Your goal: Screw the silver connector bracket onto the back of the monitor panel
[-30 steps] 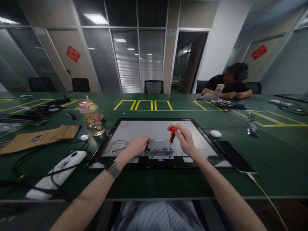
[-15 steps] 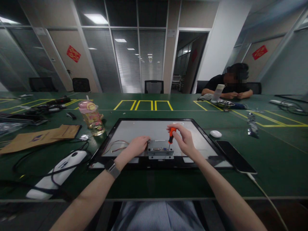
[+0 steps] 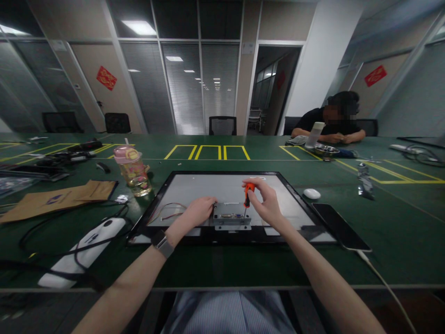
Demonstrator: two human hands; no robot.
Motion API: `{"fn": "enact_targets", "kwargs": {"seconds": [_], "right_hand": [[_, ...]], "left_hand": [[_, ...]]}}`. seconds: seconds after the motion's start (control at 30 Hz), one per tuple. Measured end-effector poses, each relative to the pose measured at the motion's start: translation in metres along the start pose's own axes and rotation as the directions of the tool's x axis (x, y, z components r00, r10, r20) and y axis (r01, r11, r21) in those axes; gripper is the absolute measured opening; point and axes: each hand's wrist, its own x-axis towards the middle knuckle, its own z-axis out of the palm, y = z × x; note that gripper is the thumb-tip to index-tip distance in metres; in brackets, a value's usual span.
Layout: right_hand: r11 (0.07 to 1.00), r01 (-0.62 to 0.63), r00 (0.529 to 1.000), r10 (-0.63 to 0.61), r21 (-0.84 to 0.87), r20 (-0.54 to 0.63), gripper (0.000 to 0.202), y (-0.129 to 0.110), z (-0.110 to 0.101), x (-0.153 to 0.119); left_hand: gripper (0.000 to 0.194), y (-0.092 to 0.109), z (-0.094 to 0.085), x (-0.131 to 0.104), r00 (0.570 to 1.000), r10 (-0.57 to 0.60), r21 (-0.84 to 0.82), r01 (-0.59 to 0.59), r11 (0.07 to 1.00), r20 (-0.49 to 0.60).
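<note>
A flat display panel (image 3: 194,188) with a black frame lies back side up on the table in front of me. Near its front edge sits a metal bracket (image 3: 222,221) with connector ports along it. My right hand (image 3: 266,199) grips an orange and black screwdriver (image 3: 249,195), held nearly upright, its tip down at the bracket's right part. My left hand (image 3: 200,211) rests at the bracket's left end, fingers closed against its edge; what they pinch is hidden. Thin wires (image 3: 168,211) lie on the panel beside that hand.
Left of the panel stand a pink-lidded drink cup (image 3: 130,169), a brown paper envelope (image 3: 59,199) and a white power strip (image 3: 83,250) with black cables. To the right lie a phone (image 3: 342,226) and a white earbud case (image 3: 312,193). Across the table sits another person (image 3: 313,121).
The screwdriver and my right hand have shifted very slightly, the handle turning a little. My left hand and the panel stay put.
</note>
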Motion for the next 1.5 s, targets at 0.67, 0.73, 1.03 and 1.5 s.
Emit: {"fn": "enact_targets", "kwargs": {"seconds": [0.67,0.73,1.03,1.5], "right_hand": [[0.999,0.038,0.999,-0.038,0.006,0.025,0.022,-0.011,0.001,0.002],[0.999,0.049,0.998,-0.049,0.001,0.033,0.020,-0.012,0.000,0.004],[0.999,-0.010,1.000,0.009,0.038,0.030,0.025,-0.008,0.002,0.001],[0.988,-0.087,0.995,0.080,0.131,0.060,0.025,-0.001,0.002,0.001]], "left_hand": [[0.034,0.001,0.000,0.000,1.000,-0.008,0.004,0.008,1.000,-0.003],[0.034,0.001,-0.001,0.000,1.000,-0.008,-0.002,0.008,1.000,-0.004],[0.034,0.000,0.001,0.000,1.000,-0.012,0.004,0.012,1.000,-0.001],[0.034,-0.002,0.002,0.001,1.000,-0.001,-0.005,0.001,1.000,-0.003]]}}
